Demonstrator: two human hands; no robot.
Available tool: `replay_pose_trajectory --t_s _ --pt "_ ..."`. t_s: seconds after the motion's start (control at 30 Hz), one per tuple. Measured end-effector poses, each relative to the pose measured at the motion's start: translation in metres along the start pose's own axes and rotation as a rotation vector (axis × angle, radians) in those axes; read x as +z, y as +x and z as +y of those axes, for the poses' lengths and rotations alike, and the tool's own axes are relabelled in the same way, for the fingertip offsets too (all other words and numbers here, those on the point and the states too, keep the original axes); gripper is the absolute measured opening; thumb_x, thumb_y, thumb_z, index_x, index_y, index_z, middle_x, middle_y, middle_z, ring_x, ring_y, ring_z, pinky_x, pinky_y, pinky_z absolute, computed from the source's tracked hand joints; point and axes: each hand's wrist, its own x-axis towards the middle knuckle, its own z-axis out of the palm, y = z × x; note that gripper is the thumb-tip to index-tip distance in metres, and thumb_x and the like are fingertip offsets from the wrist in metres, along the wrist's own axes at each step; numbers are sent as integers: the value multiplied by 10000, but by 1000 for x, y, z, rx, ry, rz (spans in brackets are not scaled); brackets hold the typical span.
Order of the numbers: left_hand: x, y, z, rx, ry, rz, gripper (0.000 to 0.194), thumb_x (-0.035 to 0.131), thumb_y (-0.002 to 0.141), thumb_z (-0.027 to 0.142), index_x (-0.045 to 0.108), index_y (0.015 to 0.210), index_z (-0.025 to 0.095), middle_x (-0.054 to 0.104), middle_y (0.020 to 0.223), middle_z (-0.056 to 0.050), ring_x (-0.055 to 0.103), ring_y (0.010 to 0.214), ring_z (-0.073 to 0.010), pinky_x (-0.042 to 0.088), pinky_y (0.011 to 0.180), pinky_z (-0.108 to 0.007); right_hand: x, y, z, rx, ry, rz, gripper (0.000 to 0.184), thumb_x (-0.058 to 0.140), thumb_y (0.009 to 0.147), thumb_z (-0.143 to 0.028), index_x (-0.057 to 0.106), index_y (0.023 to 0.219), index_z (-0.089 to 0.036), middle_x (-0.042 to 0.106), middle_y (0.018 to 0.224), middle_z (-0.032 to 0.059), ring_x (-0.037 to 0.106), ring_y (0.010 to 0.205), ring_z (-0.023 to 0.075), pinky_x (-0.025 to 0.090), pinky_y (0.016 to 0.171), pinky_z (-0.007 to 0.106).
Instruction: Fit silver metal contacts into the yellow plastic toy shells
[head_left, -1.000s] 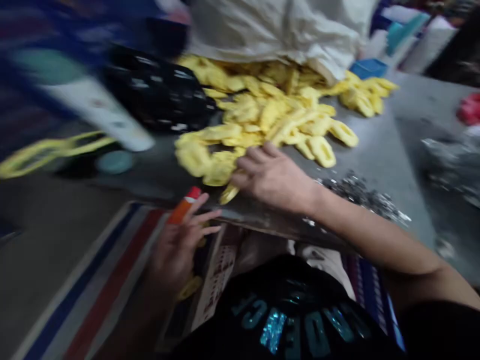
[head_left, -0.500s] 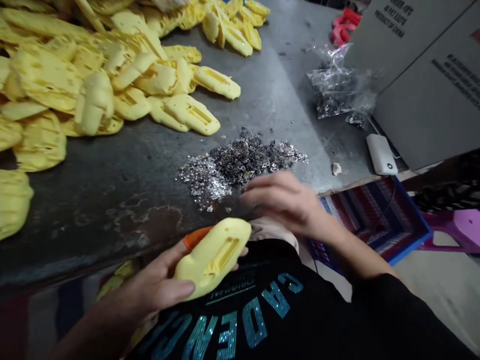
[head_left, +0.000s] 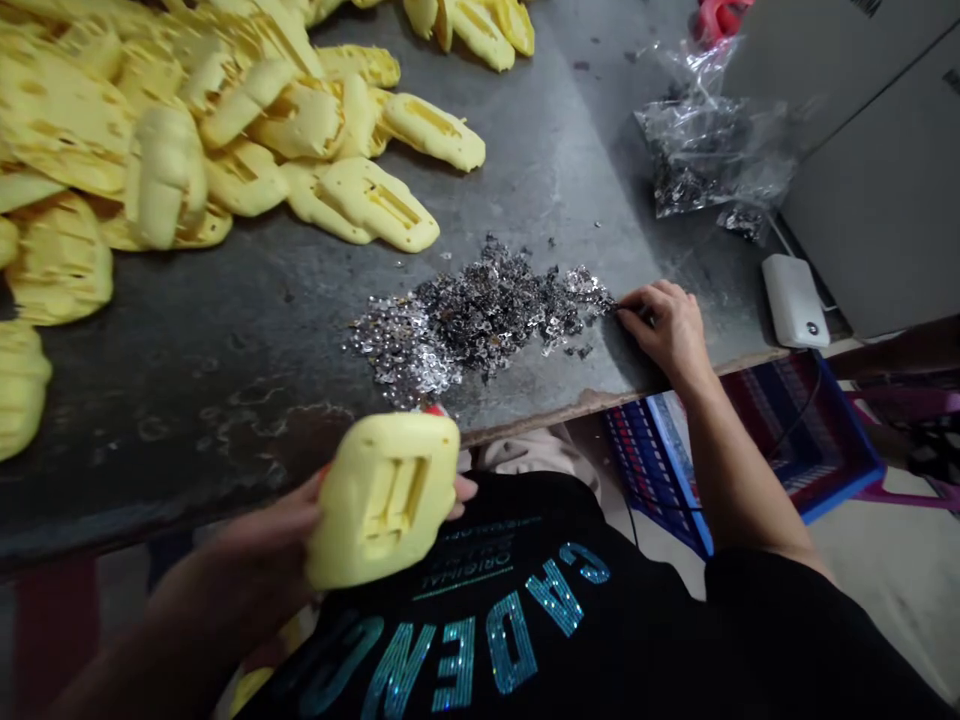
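Across the metal table [head_left: 225, 340], head view: our left hand [head_left: 262, 520] grips one yellow moulded block [head_left: 382, 500], seemingly light and firm, best held by its sides; our right hand [head_left: 664, 330], relaxed, fingers curled, rests just beside a pile of silver scraps [head_left: 480, 320].

On the worktop [head_left: 225, 340], moulded pieces [head_left: 165, 150] lie left, a scrap heap [head_left: 472, 320] centre-front, a plastic bag [head_left: 709, 150] and small box [head_left: 795, 300] right.

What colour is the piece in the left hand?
Pale yellow: the moulded piece, best in the head view.
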Motion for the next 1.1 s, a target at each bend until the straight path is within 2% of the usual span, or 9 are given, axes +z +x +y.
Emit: replay_pose_trajectory --t_s 0.07,0.13,0.27,0.37,0.5,0.6,0.73,0.87,1.1 --pt "15 -5 10 -170 -94 21 833 684 899 786 763 1607 354 910 1227 -73 878 1150 -431 713 866 -541 -5 -8 -2 -27 23 -21 142 726 1014 -318 852 1047 -261 797 1020 77 719 975 288 531 969 465" --pt "34 -12 18 -193 -147 39 833 622 973 829 713 1660 366 899 1296 -69 868 1204 -396 706 950 -506 -11 -18 -3 -75 69 -39 159 712 1039 -343 849 1050 -264 791 995 68 718 934 268 545 911 427" --pt "68 -21 25 -96 -180 18 951 782 816 961 831 1502 303 914 1091 -97 868 915 -327 717 832 -423 -18 -35 -5 -123 57 -45 174 708 1057 -373 846 1043 -268 799 997 72 732 973 285 553 911 441" --pt "80 -21 25 -66 -172 21 986 802 721 1037 906 1318 260 905 1071 -91 837 846 -292 691 723 -357 -19 -42 -5 -105 14 -32 209 657 1081 -348 854 1068 -279 820 1047 81 757 1057 306 562 980 484" --pt "80 -17 23 -65 -169 -16 942 730 783 1037 910 1216 220 900 1057 -99 815 827 -285 650 650 -319 -21 -53 -1 -58 73 5 207 661 1081 -335 856 1138 -301 838 1160 80 782 1127 299 579 1054 498" --pt "74 -7 22 -55 -220 -3 900 777 815 948 866 1338 222 904 1067 -108 825 823 -307 662 632 -347 -21 -62 -1 -5 96 112 196 683 1067 -346 842 1173 -303 824 1109 68 770 1076 292 594 1019 488" --pt "65 12 18 -58 -301 -11 1194 956 635 869 702 1634 265 904 1244 -131 876 930 -406 732 738 -485 -16 -68 -11 -37 105 81 139 743 1052 -399 833 1047 -293 780 996 48 731 1012 290 582 1042 531" --pt "63 19 14 -82 -283 -52 1340 982 575 887 624 1707 264 866 1403 -168 875 1095 -472 746 842 -536 -9 -63 -19 -34 62 35 150 747 1044 -410 833 996 -297 763 999 49 711 1034 301 576 1041 555" --pt "70 19 10 -99 -423 -159 1207 999 708 771 612 1711 222 894 1301 -176 898 1029 -435 740 858 -522 -25 -71 -33 -90 243 72 103 740 1061 -328 840 1060 -306 792 990 21 762 946 246 591 873 432"
